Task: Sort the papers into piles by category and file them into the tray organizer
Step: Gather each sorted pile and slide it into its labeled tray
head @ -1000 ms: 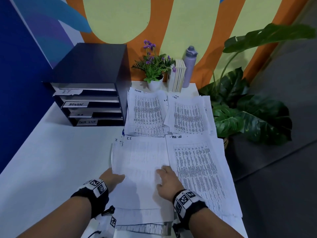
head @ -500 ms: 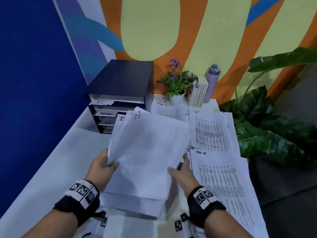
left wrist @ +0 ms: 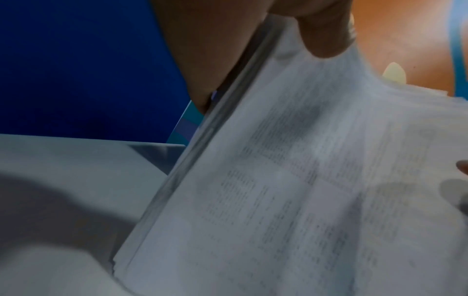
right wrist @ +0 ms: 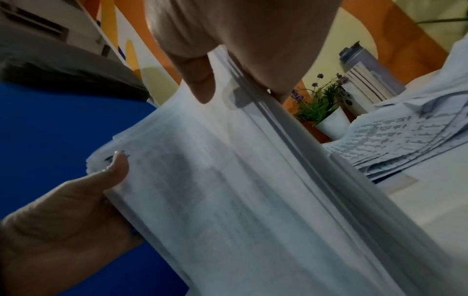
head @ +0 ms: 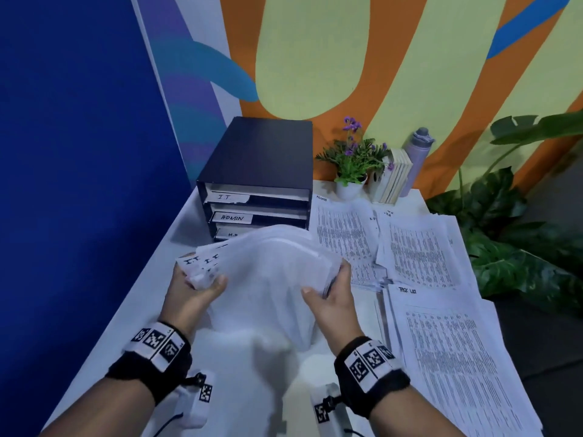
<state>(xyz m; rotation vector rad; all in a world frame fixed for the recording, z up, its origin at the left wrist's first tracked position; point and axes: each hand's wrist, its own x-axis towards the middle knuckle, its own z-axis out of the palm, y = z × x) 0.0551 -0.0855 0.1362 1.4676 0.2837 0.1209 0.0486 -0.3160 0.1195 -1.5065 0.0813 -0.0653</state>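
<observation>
A thick stack of printed papers marked I.T. [head: 268, 279] hangs in the air over the white table [head: 132, 310], bowed upward. My left hand [head: 195, 288] grips its left edge, thumb on top. My right hand [head: 328, 291] grips its right edge. The wrist views show the same stack [left wrist: 291, 190] [right wrist: 240, 190] pinched between thumb and fingers. Behind it stands the black tray organizer [head: 262, 171] with slots labelled I.T., ADMIN and H.R.; its lowest slot is hidden by the stack. An ADMIN pile [head: 344, 238], a second pile [head: 419, 247] and a TASK LIST pile [head: 448, 357] lie on the table to the right.
A small potted plant with purple flowers [head: 353, 165], upright books [head: 394, 178] and a lilac bottle [head: 416, 156] stand at the back of the table. A large leafy plant [head: 511, 234] sits off the table's right edge. A blue wall [head: 79, 184] borders the left.
The I.T. stack lay flat on the table under both hands a second ago. Both hands have lifted it, gripped its side edges, and carried it toward the organizer.
</observation>
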